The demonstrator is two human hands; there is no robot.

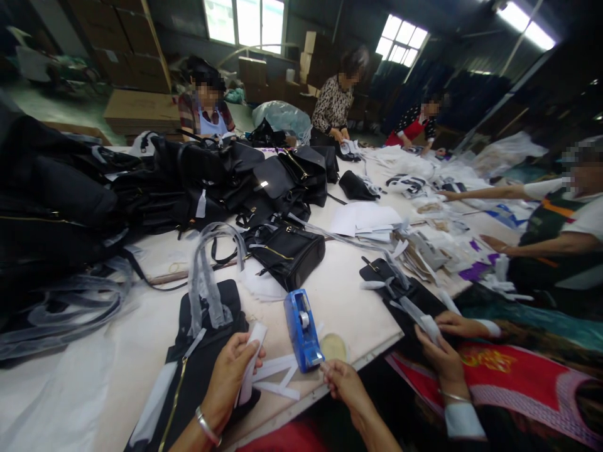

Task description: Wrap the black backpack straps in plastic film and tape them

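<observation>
My left hand [230,370] is closed around a folded white paper strip [253,351], above a black bag [198,373] with a gold zipper that lies in front of me. Clear plastic wrapping [200,295] covers the bag's straps. At the front end of a blue tape dispenser [294,329], my right hand [345,384] pinches the end of the tape between thumb and finger. Loose white paper strips [277,370] lie between the bag and the dispenser. A roll of tape [333,346] rests flat beside the dispenser, near the table edge.
Black bags [155,176] are heaped on the left, and one bag [289,251] stands mid-table. White sheets [365,218] lie behind it. On my right, a co-worker's hands [445,351] hold a white strip over another black bag [400,289]. Several people work around the table.
</observation>
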